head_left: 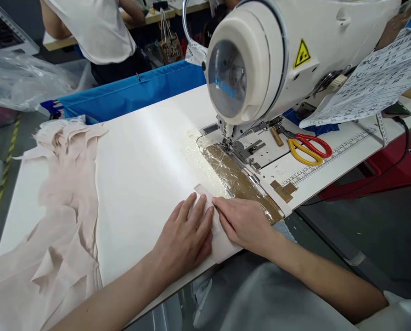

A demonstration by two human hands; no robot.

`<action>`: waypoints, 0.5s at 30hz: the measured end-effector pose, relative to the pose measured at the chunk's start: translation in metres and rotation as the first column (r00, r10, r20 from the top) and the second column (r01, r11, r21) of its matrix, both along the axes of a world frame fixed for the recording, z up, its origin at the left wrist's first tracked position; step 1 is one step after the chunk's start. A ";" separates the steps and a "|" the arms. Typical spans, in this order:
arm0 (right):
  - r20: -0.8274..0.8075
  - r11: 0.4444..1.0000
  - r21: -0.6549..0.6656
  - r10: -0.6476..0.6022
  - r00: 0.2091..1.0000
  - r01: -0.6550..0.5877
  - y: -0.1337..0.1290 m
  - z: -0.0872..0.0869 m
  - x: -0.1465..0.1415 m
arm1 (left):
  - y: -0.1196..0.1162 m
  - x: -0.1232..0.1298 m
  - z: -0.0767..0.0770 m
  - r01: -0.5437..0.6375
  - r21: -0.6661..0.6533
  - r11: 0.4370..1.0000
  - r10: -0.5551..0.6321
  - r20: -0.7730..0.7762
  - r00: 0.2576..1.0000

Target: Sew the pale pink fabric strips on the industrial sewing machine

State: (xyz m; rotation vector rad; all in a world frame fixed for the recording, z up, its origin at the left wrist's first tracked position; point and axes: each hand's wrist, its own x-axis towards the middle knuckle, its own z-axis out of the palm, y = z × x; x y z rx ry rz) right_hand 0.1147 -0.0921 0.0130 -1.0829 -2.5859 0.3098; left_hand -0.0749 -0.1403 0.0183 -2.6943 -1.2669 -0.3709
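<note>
A small pale pink fabric piece point(222, 243) lies near the front edge of the white sewing table point(139, 170). My left hand point(186, 230) rests on it, fingers stretched out and pressing it flat. Beside it, my right hand point(244, 223) is closed in a pinch at the fabric's edge, thumb and index finger together. Both palms hide part of the piece. Just beyond my hands is the sewing machine point(250, 59), its needle and presser foot point(228, 140) above a brown taped plate point(239, 181). No fabric shows under the foot.
Layered pale pink fabric point(69, 184) covers the table's left side and hangs over the front. Red and yellow scissors point(308, 149) lie right of the needle, near printed papers point(370, 78). A blue cloth trough point(132, 89) runs behind; another person point(91, 27) sits beyond.
</note>
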 end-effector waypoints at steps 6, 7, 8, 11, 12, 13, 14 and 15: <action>-0.090 0.988 -0.152 0.001 0.996 -0.015 -0.013 0.006 0.041 | -0.002 0.000 -0.001 -0.031 -0.051 0.998 0.032 0.023 0.999; -0.127 0.982 -0.190 -0.032 0.991 0.008 -0.014 0.006 0.045 | -0.002 0.000 -0.001 -0.025 -0.061 0.998 0.026 0.025 0.999; -0.162 0.977 -0.211 -0.070 0.984 0.034 -0.016 0.006 0.048 | -0.001 0.000 0.000 -0.012 -0.067 0.998 0.014 0.026 1.000; -0.225 0.981 -0.175 -0.120 0.967 0.081 -0.017 0.003 0.044 | 0.000 0.002 0.003 0.040 -0.059 0.997 -0.040 0.011 0.999; -0.222 0.986 -0.151 -0.108 0.969 0.075 -0.016 0.001 0.040 | 0.000 0.002 0.004 0.053 -0.052 0.997 -0.053 0.001 0.999; -0.211 0.989 -0.130 -0.092 0.973 0.065 -0.016 0.000 0.037 | 0.000 0.003 0.005 0.063 -0.044 0.997 -0.064 -0.009 0.998; -0.197 0.992 -0.110 -0.079 0.977 0.058 -0.016 -0.001 0.033 | 0.000 0.003 0.006 0.071 -0.039 0.997 -0.072 -0.017 0.997; -0.181 0.994 -0.094 -0.073 0.981 0.056 -0.016 -0.001 0.031 | 0.000 0.003 0.006 0.078 -0.041 0.996 -0.080 -0.025 0.997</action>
